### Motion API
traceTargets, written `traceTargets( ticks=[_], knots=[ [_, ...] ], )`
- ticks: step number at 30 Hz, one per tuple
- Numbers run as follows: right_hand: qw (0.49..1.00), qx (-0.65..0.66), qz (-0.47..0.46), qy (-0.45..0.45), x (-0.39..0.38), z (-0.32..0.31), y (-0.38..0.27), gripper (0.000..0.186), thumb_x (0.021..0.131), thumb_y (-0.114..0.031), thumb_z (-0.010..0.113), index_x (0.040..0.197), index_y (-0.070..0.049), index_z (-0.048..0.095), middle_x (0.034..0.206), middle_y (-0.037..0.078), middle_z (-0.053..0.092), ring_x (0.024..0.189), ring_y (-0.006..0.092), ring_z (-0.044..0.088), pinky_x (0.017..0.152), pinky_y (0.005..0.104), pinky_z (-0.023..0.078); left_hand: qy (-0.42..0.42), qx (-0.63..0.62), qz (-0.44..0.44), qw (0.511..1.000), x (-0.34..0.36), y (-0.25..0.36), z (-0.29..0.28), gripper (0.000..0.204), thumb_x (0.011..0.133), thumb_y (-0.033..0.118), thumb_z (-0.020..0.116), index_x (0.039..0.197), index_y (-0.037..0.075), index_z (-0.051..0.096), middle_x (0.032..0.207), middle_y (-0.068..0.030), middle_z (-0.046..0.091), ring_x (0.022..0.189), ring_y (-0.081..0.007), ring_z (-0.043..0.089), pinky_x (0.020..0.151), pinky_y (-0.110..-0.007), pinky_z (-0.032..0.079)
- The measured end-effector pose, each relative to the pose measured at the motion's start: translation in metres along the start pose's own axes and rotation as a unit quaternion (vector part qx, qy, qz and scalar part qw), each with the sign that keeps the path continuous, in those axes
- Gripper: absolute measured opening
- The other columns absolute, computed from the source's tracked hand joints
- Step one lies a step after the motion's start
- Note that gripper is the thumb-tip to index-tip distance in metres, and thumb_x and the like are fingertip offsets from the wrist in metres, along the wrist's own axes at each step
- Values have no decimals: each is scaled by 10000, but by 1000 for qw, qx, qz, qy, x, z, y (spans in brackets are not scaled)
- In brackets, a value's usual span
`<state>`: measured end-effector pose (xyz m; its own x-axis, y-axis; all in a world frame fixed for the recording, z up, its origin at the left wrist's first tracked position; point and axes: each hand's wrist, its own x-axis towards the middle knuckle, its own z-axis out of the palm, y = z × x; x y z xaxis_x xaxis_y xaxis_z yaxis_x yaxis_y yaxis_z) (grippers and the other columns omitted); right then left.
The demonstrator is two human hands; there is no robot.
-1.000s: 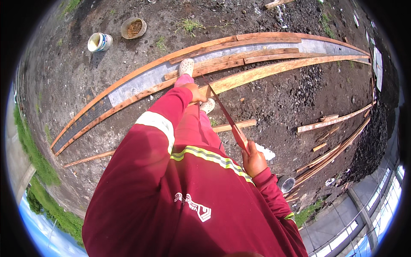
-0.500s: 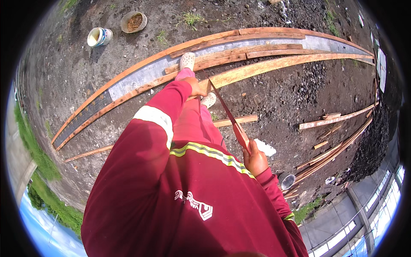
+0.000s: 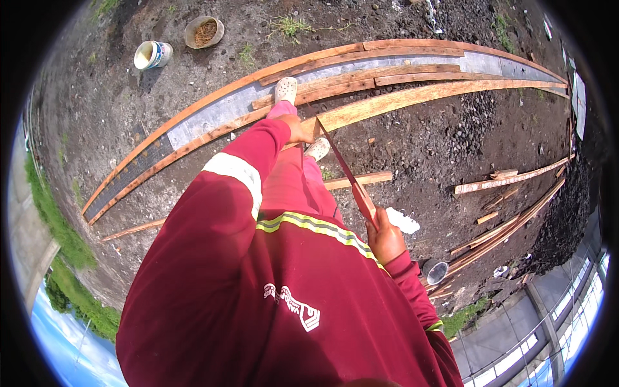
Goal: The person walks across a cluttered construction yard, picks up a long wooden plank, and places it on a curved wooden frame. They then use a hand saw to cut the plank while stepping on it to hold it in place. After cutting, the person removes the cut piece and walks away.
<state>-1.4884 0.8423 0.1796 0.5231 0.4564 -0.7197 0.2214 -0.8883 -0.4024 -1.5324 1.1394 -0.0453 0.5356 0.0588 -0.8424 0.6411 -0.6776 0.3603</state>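
Note:
A handsaw slants from its handle at my body up to its blade tip at the near left end of a long pale plank. My right hand is closed round the saw handle. Just left of the blade, my left hand is closed on the plank's end, though its fingertips are partly hidden. The blade meets the plank close to that hand; how deep it sits I cannot tell. One of my feet, in a light clog, rests on boards beyond the plank, and the other clog shows just below it.
A long narrow timber-edged form with grey sheeting runs across the ground beyond the plank. A white bucket and a round tub stand far left. Loose timber and a dark bucket lie at right, by gravel.
The whole scene sits slightly further right in the view. Both hands keep their hold, and the saw shows hardly any movement against the plank.

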Motion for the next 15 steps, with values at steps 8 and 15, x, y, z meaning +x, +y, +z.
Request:
traceTargets(
  ticks=[8,15],
  knots=[
    [996,-18,-66,53,130,49,-33,214,842,-233,490,953,-60,432,763,271,592,758,459,566,659,522,451,6,9,-23,1000,-5,4,3,732,587,557,649,966,-67,610,996,-242,593,953,-344,565,843,-371,428],
    [1000,-25,-1,-3,1,4,3,348,805,-150,549,1123,-85,423,732,252,598,674,422,590,565,511,467,2,21,-7,1000,-7,7,1,731,599,565,623,986,-56,609,1022,-232,590,947,-334,568,845,-376,427]
  ],
)
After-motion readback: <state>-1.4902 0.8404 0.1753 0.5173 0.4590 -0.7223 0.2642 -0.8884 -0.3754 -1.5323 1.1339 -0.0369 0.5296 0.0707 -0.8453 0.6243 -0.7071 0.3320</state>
